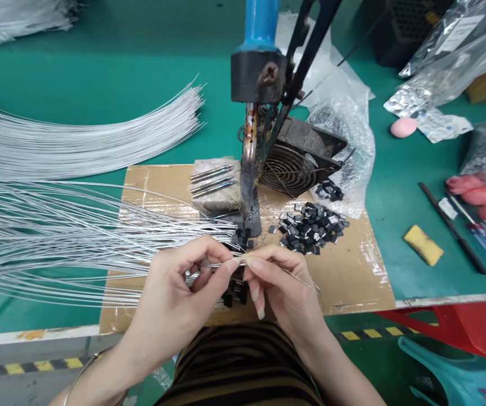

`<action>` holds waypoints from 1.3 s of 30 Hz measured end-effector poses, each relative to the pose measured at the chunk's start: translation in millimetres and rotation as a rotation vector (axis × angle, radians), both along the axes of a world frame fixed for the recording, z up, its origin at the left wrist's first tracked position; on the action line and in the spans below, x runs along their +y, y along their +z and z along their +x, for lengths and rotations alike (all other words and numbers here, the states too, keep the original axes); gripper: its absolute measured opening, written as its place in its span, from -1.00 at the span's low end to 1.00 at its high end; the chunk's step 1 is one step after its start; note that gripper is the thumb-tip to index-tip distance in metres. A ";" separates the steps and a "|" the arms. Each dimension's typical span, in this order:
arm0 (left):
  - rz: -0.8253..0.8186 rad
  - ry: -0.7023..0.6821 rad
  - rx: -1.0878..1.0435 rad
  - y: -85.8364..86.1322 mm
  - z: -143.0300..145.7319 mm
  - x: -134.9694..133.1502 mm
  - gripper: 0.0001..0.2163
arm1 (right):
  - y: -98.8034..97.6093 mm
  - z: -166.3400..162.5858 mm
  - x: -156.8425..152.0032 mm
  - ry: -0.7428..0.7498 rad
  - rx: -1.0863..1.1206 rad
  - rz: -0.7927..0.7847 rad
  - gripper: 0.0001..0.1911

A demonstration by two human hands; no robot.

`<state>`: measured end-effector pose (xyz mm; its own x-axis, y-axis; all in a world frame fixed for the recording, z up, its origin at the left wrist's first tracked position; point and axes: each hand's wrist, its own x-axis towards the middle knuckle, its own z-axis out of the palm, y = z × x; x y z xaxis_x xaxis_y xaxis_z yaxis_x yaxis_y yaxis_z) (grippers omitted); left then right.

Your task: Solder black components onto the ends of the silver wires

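Note:
My left hand (186, 287) pinches a thin grey-white wire (213, 265) between thumb and forefinger. Right beside it, the thumb and forefinger of my right hand (285, 282) are pressed together at the wire's end. A fine thread-like strand (297, 278) trails from my right hand across its back. Just beyond my fingertips hangs a soldering iron (249, 146) with a blue handle, clamped tip down. Small black connectors (241, 237) sit at the ends of many wires (175, 231) under its tip. More black parts lie partly hidden below my hands.
A pile of loose black connectors (313, 228) lies on the cardboard (353, 282), near a black fan (289, 166). Metal rods rest on a pale block (217, 197). At left spreads a thick wire bundle (133, 141). A yellow sponge (423, 245) and a dark rod (454, 228) lie right.

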<state>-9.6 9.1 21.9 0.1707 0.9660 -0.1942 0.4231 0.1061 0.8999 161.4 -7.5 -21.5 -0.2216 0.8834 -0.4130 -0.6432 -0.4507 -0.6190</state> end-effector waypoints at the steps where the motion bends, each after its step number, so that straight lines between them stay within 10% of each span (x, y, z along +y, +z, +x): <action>1: -0.016 0.005 -0.013 -0.5 0.0 -0.3 -0.85 | 0.3 0.1 0.0 0.006 0.003 -0.008 -0.87; 39: 0.079 0.222 -0.086 -9.6 17.7 -5.1 -0.92 | -1.1 -5.8 -5.1 -0.064 -0.062 0.032 -0.90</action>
<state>8.0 4.0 12.2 -0.0351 0.9933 -0.1106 0.3185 0.1160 0.9408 155.6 -12.6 -22.6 -0.1392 0.9080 -0.3952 -0.6302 -0.3890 -0.6719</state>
